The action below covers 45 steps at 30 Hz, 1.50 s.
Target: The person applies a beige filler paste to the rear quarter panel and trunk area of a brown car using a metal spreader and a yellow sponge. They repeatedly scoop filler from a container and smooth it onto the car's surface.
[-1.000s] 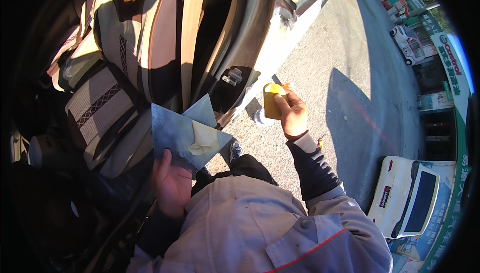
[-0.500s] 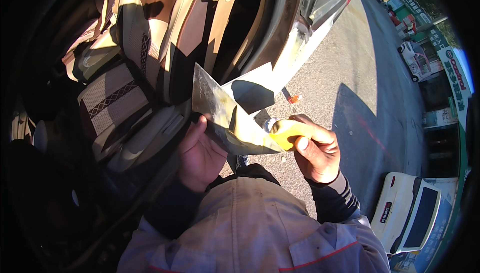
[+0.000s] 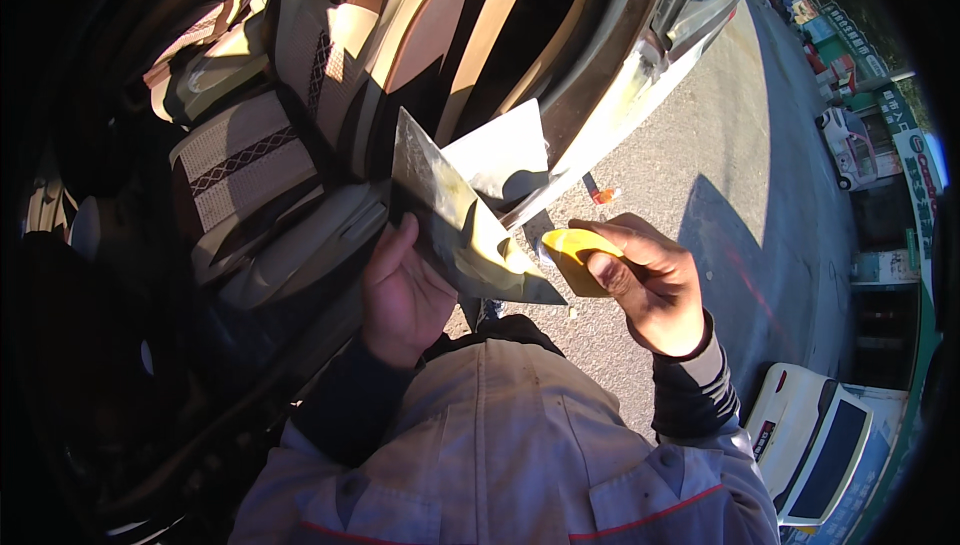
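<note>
My left hand (image 3: 405,295) is closed on the near-left edge of a flat, smeared mixing board (image 3: 440,200), its thumb at the edge. The board is tilted, with yellowish paste (image 3: 490,245) catching sunlight toward its right corner. To the right, my right hand (image 3: 665,290) pinches a yellow putty spreader (image 3: 578,245) between thumb and fingers. A small gap separates the spreader from the board's right corner. Just beyond the board, a whitish flat panel (image 3: 495,150) carries a dark shadow; I cannot tell what it belongs to.
An open car doorway shows beige seats (image 3: 245,145) on the left. The car's rear body side (image 3: 640,75) runs up and right. A small red-orange object (image 3: 603,196) lies on the pavement (image 3: 730,125). A white car (image 3: 800,435) stands at lower right, a white vehicle (image 3: 848,145) farther off.
My right hand has drawn the spreader back to the right, off the board's corner, and turned it. My left hand keeps hold of the board. The surroundings have shifted slightly right in view.
</note>
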### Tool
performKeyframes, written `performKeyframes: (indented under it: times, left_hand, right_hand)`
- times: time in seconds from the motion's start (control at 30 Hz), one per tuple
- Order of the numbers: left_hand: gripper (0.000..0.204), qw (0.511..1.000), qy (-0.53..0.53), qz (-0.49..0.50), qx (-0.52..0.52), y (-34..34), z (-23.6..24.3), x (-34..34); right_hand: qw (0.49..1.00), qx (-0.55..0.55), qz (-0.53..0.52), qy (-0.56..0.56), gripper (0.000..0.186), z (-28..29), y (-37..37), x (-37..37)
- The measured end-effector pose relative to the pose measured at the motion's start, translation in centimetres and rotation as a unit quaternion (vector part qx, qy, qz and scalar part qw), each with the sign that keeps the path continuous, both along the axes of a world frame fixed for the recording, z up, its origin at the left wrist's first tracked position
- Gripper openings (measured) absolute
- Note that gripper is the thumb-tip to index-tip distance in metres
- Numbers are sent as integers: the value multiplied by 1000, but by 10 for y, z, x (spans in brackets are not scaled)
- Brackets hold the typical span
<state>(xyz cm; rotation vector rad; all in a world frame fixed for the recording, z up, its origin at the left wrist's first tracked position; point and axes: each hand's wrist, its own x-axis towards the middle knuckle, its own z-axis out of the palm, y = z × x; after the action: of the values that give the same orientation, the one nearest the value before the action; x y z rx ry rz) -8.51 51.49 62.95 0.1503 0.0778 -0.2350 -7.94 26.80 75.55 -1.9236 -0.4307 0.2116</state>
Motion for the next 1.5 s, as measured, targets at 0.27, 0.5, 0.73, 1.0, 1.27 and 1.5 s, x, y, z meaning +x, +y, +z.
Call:
performKeyframes:
  times: [0.27, 0.5, 0.73, 1.0, 1.27, 1.5]
  left_hand:
    - [39, 999, -5, -11, -47, 3, -5, -9]
    - [39, 997, -25, 7, -67, 24, 3, -5]
    - [38, 998, -18, 40, -41, 23, 5, -11]
    - [38, 998, 9, 59, 9, 31, 2, -7]
    - [37, 998, 18, 60, 28, 34, 0, -7]
    - [36, 997, 11, 81, 8, 28, 2, -11]
  right_hand:
    - [935, 327, -42, 130, 33, -20, 19, -6]
    - [982, 127, 42, 131, 29, -19, 19, -3]
    - [970, 224, -85, 47, 44, -9, 44, -13]
    - [999, 32, -15, 2, 45, 3, 43, -10]
    - [993, -48, 80, -68, 26, 2, 39, 9]
    - [978, 199, -56, 11, 34, -6, 45, -5]
